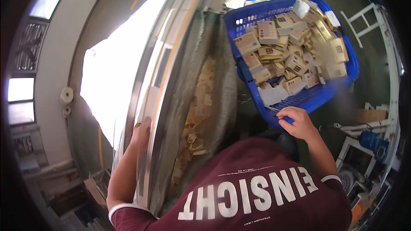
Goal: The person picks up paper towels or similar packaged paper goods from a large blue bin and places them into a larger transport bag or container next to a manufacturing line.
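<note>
My left hand (141,131) is at the metal-edged conveyor or machine frame (175,38) on the left, its fingers partly hidden behind a rail or clear panel. At the near corner of a blue plastic basket (306,104), my right hand (295,122) has thumb and fingers close together beside a thin pale strip (271,107); whether it pinches the strip is unclear. Many small printed cream packets (268,32) lie jumbled in the basket. Between frame and basket, a grey woven sack or liner (221,102) hangs open with cream scraps or packets (192,138) inside.
A white metal frame (385,48) runs along the right side, with a blue motor (374,144) and a cardboard box (371,115) near it. Rolls (66,95) are by the left wall. A glaring white surface (112,80) lies beyond the machine frame.
</note>
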{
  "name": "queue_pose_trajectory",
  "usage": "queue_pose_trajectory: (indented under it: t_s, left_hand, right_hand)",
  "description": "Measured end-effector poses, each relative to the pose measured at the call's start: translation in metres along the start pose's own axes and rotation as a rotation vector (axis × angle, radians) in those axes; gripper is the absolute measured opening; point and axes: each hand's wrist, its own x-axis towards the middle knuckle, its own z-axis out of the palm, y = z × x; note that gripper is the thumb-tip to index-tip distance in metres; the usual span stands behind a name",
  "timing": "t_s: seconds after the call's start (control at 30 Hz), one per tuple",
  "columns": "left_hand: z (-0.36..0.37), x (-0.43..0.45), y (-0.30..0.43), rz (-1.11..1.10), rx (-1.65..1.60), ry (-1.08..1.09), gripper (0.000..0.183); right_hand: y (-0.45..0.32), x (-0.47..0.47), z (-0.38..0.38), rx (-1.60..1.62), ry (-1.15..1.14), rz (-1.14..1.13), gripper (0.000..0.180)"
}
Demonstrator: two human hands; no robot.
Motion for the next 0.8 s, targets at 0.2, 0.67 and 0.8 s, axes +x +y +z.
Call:
queue_pose_trajectory:
  t_s: [0.2, 0.67, 0.8]
  left_hand:
    - [0.063, 0.069, 0.087, 0.209, 0.400, -0.285, 0.050]
    - [0.109, -0.131, 0.095, 1.066, 0.663, 0.325, 0.011]
    - [0.151, -0.125, 0.057, 1.011, 0.803, 0.098, 0.014]
  right_hand:
    - [0.105, 0.013, -0.015, 0.122, -0.032, 0.571, 0.024]
    - [0.289, 0.168, 0.115, 0.807, 0.226, 1.185, 0.028]
    - [0.288, 0.159, 0.107, 0.903, 0.238, 1.159, 0.029]
